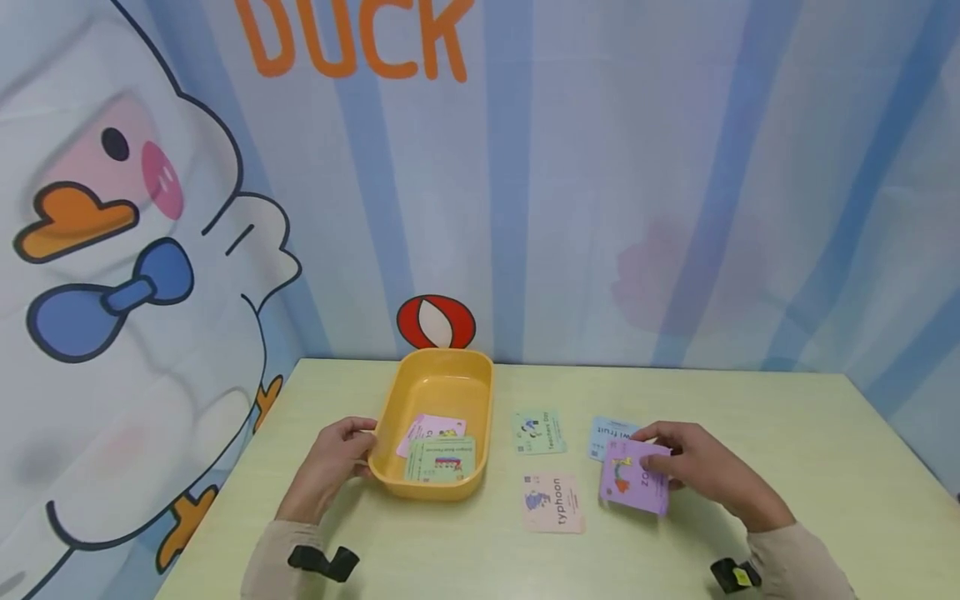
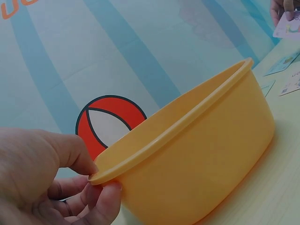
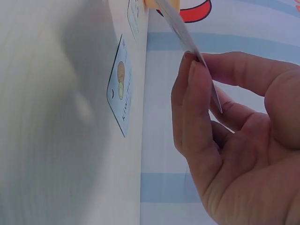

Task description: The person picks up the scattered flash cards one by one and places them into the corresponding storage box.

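My left hand (image 1: 330, 461) pinches the near-left rim of a yellow plastic basin (image 1: 378, 446), thumb and fingers on either side of the lip in the left wrist view. Inside the basin lie a pink card (image 1: 427, 427) and green cards (image 1: 442, 460) at its near end. A purple card (image 1: 626, 492) printed with "zoo" is pinched in my right hand (image 1: 693, 467), raised over the table. Seen edge-on in the right wrist view, this card (image 3: 180, 28) sits between thumb and fingers. Partly behind it in the head view lies a blue kiwi fruit card (image 3: 121, 84), flat on the table.
Right of the basin, a green "Teachers' Day" card (image 1: 538, 432) and a pink "typhoon" card (image 1: 553, 504) lie on the pale wooden table (image 1: 787, 433). Behind the table hangs a striped backdrop (image 1: 570, 208) with a duck (image 1: 135, 333) and a ball picture.
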Action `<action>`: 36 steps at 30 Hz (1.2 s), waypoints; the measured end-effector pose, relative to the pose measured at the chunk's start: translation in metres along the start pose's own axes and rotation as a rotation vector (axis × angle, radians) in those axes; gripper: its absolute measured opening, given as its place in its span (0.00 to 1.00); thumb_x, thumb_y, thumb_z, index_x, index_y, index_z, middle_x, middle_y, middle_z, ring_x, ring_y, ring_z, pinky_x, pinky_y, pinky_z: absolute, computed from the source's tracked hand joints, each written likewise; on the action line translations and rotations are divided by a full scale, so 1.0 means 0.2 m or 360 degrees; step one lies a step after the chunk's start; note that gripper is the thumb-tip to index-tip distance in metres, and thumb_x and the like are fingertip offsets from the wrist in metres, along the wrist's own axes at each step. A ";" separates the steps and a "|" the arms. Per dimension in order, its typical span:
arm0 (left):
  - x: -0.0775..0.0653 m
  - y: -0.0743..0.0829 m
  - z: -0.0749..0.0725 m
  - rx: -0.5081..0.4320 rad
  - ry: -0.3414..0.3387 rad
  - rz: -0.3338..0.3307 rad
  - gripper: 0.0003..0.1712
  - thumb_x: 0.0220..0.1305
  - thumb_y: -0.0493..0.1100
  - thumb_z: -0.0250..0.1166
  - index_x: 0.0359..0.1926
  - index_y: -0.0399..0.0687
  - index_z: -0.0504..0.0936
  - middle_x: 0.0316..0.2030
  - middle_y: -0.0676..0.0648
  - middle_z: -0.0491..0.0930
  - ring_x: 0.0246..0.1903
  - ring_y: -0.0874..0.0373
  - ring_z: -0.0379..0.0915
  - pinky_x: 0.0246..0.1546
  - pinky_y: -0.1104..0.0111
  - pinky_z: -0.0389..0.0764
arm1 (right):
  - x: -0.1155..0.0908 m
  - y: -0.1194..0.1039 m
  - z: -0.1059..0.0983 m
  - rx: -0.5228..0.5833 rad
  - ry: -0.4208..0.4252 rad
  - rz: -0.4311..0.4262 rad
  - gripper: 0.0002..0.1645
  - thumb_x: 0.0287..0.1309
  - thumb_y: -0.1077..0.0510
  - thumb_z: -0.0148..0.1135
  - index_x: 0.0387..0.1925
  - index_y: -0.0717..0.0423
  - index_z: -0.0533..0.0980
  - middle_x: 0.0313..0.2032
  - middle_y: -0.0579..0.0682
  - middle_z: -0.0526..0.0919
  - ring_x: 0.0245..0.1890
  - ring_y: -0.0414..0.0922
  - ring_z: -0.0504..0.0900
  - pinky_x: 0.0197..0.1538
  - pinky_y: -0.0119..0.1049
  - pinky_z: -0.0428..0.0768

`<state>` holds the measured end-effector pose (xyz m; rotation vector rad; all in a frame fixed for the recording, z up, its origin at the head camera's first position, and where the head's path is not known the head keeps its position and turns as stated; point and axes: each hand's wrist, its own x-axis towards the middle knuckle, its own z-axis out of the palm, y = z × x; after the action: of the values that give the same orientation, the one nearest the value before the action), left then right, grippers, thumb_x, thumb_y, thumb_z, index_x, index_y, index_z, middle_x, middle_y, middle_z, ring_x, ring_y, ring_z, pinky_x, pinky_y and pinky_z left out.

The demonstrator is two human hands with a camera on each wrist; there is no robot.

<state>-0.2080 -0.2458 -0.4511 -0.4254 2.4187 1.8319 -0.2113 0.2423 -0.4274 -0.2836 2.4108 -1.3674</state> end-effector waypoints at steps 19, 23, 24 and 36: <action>0.00 0.00 0.00 -0.0003 0.0010 -0.0020 0.20 0.68 0.36 0.58 0.60 0.36 0.74 0.45 0.40 0.77 0.38 0.53 0.74 0.32 0.67 0.82 | 0.05 -0.05 0.01 0.0077 0.0229 0.0026 0.23 0.65 0.58 0.65 0.58 0.63 0.74 0.40 0.55 0.82 0.39 0.47 0.84 0.41 0.43 0.85; 0.00 0.00 0.00 0.0002 0.0012 -0.0015 0.20 0.69 0.36 0.57 0.60 0.36 0.74 0.45 0.40 0.77 0.38 0.52 0.74 0.32 0.66 0.82 | 0.06 -0.08 0.02 0.0094 0.0282 0.0016 0.24 0.65 0.57 0.66 0.58 0.63 0.74 0.41 0.55 0.83 0.39 0.46 0.84 0.41 0.41 0.85; 0.00 0.00 0.00 0.0002 0.0013 -0.0012 0.20 0.68 0.36 0.57 0.60 0.36 0.74 0.45 0.40 0.77 0.38 0.52 0.74 0.32 0.66 0.82 | 0.06 -0.09 0.02 0.0105 0.0290 0.0013 0.24 0.64 0.57 0.67 0.58 0.63 0.74 0.41 0.56 0.83 0.39 0.46 0.84 0.41 0.41 0.85; 0.00 0.00 0.00 0.0008 0.0010 0.0005 0.20 0.69 0.37 0.57 0.59 0.35 0.74 0.44 0.40 0.76 0.39 0.52 0.74 0.32 0.66 0.82 | 0.12 -0.15 0.09 0.0146 0.0299 -0.0035 0.23 0.64 0.60 0.65 0.58 0.64 0.74 0.43 0.57 0.83 0.40 0.47 0.84 0.42 0.43 0.85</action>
<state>-0.2075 -0.2450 -0.4510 -0.4280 2.4288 1.8281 -0.2263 0.2045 -0.4154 -0.1649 2.4908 -1.5732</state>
